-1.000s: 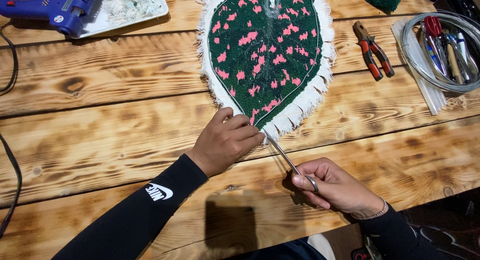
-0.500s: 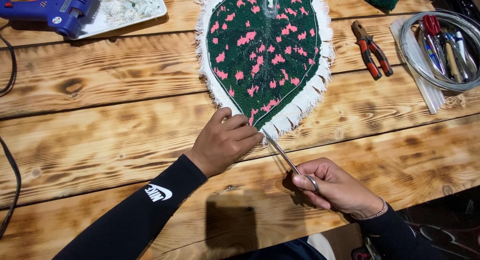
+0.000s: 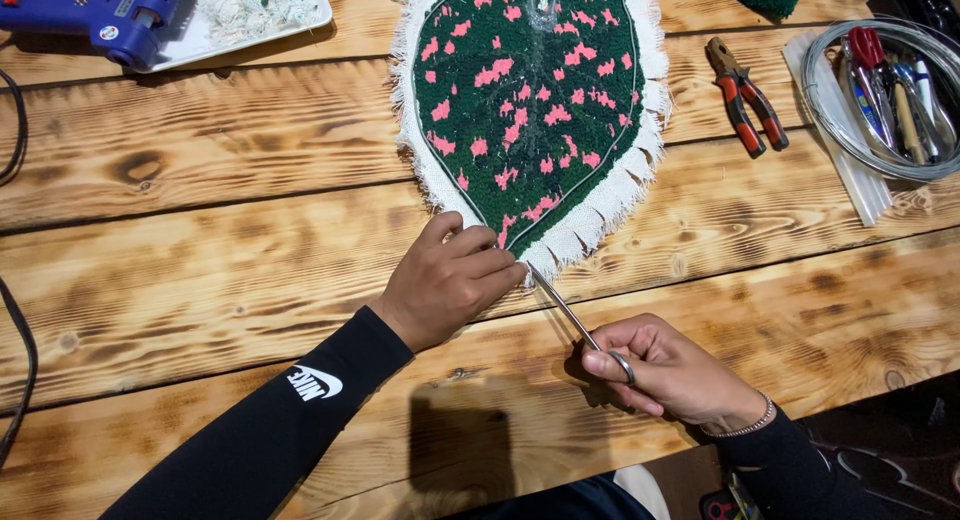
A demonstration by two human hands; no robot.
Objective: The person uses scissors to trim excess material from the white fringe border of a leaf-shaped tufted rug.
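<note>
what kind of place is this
Probably a home craft workbench: a tufted leaf-shaped rug piece lies on a plank table, with a blue glue gun and pliers nearby.

Bare table [image 3: 230, 270] lies open leftward — pliers [image 3: 745, 95] and wire coil [image 3: 850, 110] crowd the right.

Black long sleeves [image 3: 260, 440], white logo on left; beaded bracelet [image 3: 745, 427] right.
</note>
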